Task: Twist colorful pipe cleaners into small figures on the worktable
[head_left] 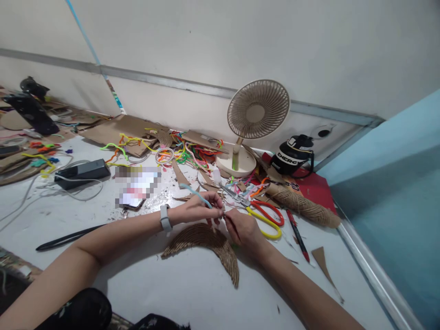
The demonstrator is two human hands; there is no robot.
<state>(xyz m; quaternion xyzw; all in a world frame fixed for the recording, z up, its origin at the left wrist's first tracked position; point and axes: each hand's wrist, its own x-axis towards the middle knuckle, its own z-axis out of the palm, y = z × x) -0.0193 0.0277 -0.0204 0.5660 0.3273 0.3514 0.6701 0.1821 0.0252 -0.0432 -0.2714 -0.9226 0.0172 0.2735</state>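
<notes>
My left hand (201, 208), with a grey band at the wrist, is closed in a pinch on a light blue pipe cleaner (195, 193). One end of it sticks out to the upper left past the fingers. My right hand (243, 231) is curled closed, its fingertips meeting those of the left; what it pinches is too small to make out. Just below both hands a brown crescent-shaped piece covered in rows of twine (197, 240) lies on the white table. Scissors (264, 213) with red and yellow handles rest right beside my right hand.
Behind the hands stand a small fan (257, 110) and a black jug (292, 155). A twine roll (304, 206) and a red-black pen (298, 236) lie right. Colourful pipe cleaners (192, 156) and cardboard (120, 133) line the wall. A phone (139, 190) and black box (82, 173) sit left.
</notes>
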